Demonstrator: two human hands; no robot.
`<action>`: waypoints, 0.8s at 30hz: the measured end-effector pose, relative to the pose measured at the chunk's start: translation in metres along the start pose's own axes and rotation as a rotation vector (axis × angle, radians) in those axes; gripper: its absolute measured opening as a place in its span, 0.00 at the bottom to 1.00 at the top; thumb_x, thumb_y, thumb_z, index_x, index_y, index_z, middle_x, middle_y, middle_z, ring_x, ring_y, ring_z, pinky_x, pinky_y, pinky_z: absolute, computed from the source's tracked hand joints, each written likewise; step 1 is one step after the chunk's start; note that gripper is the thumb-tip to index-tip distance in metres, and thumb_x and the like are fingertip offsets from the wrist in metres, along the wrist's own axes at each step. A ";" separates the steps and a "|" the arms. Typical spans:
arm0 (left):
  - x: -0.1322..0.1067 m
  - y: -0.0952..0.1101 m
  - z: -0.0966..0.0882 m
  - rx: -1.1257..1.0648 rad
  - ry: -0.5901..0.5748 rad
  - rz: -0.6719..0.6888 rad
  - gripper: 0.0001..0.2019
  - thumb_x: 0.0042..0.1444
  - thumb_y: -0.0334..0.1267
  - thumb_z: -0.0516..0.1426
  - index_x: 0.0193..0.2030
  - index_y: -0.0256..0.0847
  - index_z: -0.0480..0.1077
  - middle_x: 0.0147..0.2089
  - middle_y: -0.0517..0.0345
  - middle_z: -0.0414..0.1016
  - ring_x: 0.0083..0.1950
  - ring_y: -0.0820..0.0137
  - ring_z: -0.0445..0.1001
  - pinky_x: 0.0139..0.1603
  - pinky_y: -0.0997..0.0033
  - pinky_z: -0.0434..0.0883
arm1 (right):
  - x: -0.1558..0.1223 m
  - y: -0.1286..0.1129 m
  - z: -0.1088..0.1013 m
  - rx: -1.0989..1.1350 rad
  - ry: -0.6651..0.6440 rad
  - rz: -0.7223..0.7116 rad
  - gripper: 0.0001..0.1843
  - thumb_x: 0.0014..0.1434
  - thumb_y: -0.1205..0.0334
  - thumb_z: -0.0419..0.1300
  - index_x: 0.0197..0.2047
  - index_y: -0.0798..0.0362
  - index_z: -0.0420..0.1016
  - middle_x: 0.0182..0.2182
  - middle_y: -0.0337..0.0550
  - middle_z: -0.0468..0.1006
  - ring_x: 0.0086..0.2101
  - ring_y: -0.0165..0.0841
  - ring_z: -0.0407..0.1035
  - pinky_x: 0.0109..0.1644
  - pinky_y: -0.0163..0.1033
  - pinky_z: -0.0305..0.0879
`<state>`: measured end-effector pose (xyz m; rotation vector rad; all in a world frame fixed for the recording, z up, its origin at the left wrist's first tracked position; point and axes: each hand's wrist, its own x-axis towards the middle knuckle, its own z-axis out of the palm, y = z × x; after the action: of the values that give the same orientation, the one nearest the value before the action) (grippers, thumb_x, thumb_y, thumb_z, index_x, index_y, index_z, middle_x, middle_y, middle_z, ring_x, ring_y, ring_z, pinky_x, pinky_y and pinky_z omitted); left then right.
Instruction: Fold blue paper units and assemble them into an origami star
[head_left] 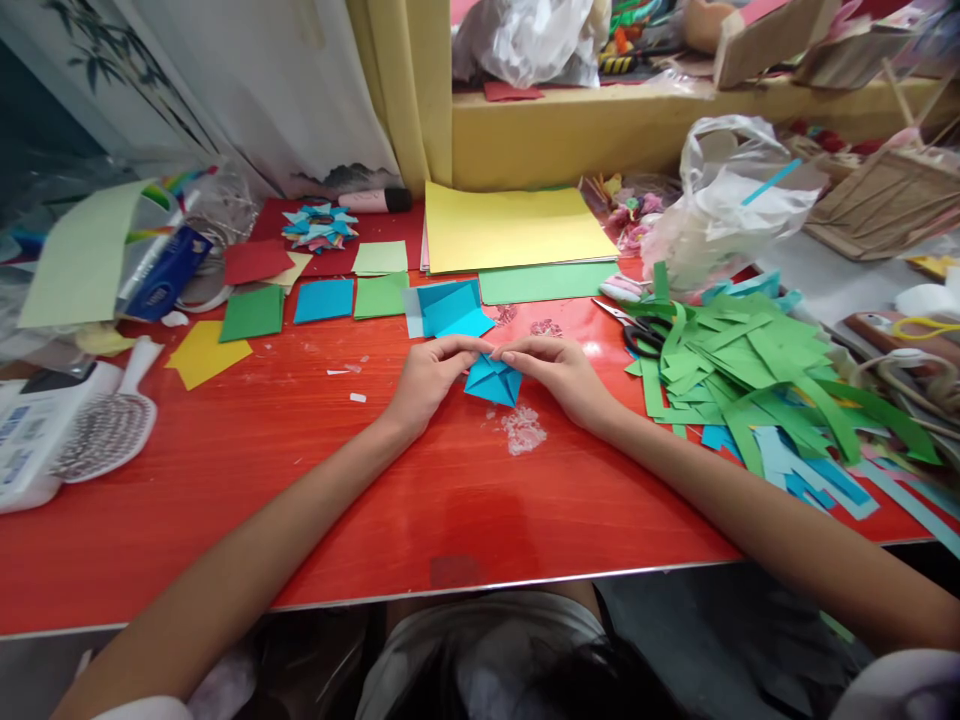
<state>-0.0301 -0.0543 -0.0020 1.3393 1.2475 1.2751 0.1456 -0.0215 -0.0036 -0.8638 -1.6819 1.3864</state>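
Between my two hands is a small blue folded paper piece, its creased flaps facing up and one corner pointing toward me. My left hand pinches its upper left edge with thumb and forefinger. At the upper right edge, my right hand pinches it the same way, and the fingertips of both hands nearly meet. Just behind lies a stack of blue paper. Blue, green and light green paper squares lie farther left, with yellow folded paper nearer me.
Green paper strips are heaped on the right beside black-handled scissors. Large yellow sheets lie at the back, near a multicoloured folded paper ring. A hairbrush is at the left. The red table ends close to my body.
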 end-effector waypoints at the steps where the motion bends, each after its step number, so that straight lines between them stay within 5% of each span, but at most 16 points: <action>1: 0.000 0.000 0.000 0.000 -0.007 -0.001 0.08 0.51 0.37 0.57 0.36 0.39 0.77 0.38 0.57 0.77 0.41 0.71 0.72 0.42 0.73 0.68 | 0.000 0.001 0.000 0.001 0.001 0.010 0.09 0.54 0.55 0.61 0.35 0.49 0.79 0.37 0.39 0.80 0.40 0.33 0.72 0.47 0.40 0.67; 7: 0.001 -0.001 0.001 0.017 -0.019 -0.066 0.13 0.54 0.44 0.55 0.39 0.37 0.74 0.38 0.56 0.75 0.37 0.72 0.71 0.37 0.74 0.68 | 0.000 0.001 0.000 0.015 0.031 0.032 0.10 0.53 0.55 0.62 0.36 0.49 0.79 0.37 0.39 0.80 0.40 0.34 0.72 0.48 0.41 0.67; 14: -0.001 0.001 0.002 0.107 -0.047 -0.073 0.15 0.56 0.48 0.53 0.27 0.39 0.67 0.18 0.64 0.59 0.19 0.78 0.58 0.21 0.75 0.56 | 0.001 0.002 0.001 0.096 -0.006 0.015 0.10 0.53 0.57 0.62 0.40 0.48 0.77 0.41 0.39 0.79 0.43 0.32 0.71 0.49 0.41 0.67; 24: -0.001 0.001 0.002 0.236 -0.047 -0.034 0.16 0.56 0.49 0.52 0.26 0.38 0.66 0.21 0.62 0.60 0.23 0.77 0.55 0.23 0.75 0.54 | 0.000 0.002 0.001 0.003 -0.010 0.009 0.09 0.52 0.59 0.62 0.37 0.50 0.78 0.37 0.39 0.79 0.39 0.32 0.72 0.47 0.41 0.67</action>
<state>-0.0284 -0.0551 -0.0014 1.4988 1.4154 1.0920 0.1451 -0.0217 -0.0062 -0.8654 -1.6856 1.4014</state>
